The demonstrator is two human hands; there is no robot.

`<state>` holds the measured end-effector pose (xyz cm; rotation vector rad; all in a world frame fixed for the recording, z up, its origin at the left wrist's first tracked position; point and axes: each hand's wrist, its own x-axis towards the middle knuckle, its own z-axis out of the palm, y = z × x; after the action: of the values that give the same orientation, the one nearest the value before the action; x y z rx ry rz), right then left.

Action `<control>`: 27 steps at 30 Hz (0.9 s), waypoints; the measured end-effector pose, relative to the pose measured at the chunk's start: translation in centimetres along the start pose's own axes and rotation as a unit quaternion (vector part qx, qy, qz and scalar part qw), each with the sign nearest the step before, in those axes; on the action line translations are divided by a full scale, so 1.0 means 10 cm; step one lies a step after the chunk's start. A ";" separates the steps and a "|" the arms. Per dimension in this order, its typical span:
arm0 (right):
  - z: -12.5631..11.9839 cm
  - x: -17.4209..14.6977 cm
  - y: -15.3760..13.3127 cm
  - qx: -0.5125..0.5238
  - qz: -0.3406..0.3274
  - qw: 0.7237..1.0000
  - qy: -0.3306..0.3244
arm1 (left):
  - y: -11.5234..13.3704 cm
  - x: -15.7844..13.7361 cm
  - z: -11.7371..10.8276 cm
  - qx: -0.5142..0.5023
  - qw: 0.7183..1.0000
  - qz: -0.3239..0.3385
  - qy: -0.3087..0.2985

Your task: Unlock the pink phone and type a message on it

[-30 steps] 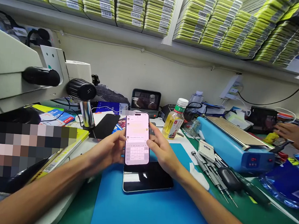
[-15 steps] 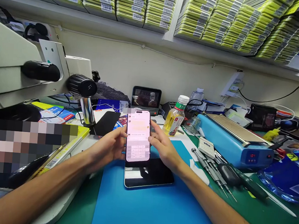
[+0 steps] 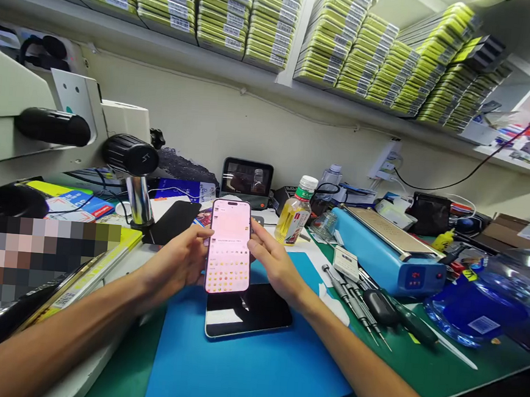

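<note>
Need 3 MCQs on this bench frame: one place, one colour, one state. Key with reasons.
1. Where does the dark phone lie?
A. on the blue mat
B. on the shelf
C. on the blue machine

2. What colour is the bottle cap?
A. red
B. white
C. black

3. What state is the held phone in?
A. screen off
B. face down
C. screen lit

Key: 1 A, it lies flat on the mat just below the hands. 2 B, a white cap tops the yellow drink. 3 C, it glows pink, upright between the left hand and right hand.
</note>
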<state>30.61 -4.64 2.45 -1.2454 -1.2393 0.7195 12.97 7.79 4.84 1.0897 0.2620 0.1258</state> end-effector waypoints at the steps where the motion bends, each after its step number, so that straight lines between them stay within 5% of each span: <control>1: 0.00 0.00 0.00 0.010 -0.006 1.000 -0.004 | 0.00 0.00 -0.01 0.003 1.000 0.001 -0.008; 9: 0.04 -0.01 -0.06 0.026 -0.013 1.000 0.002 | 0.02 -0.01 0.01 -0.037 0.999 0.022 0.004; 13: 0.07 -0.01 -0.08 0.078 0.034 0.996 0.036 | 0.02 0.00 -0.02 -0.069 0.997 0.028 0.020; 19: 0.12 -0.03 -0.12 0.162 0.066 0.982 0.066 | 0.04 -0.05 0.00 -0.123 0.992 0.036 -0.019; 27: 0.09 -0.01 -0.06 0.132 0.024 0.988 0.073 | 0.00 -0.09 0.00 -0.096 0.991 0.007 -0.097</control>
<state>29.59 -4.62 2.87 -1.0916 -0.9626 0.7860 12.10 7.58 5.01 0.9042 0.0662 0.0554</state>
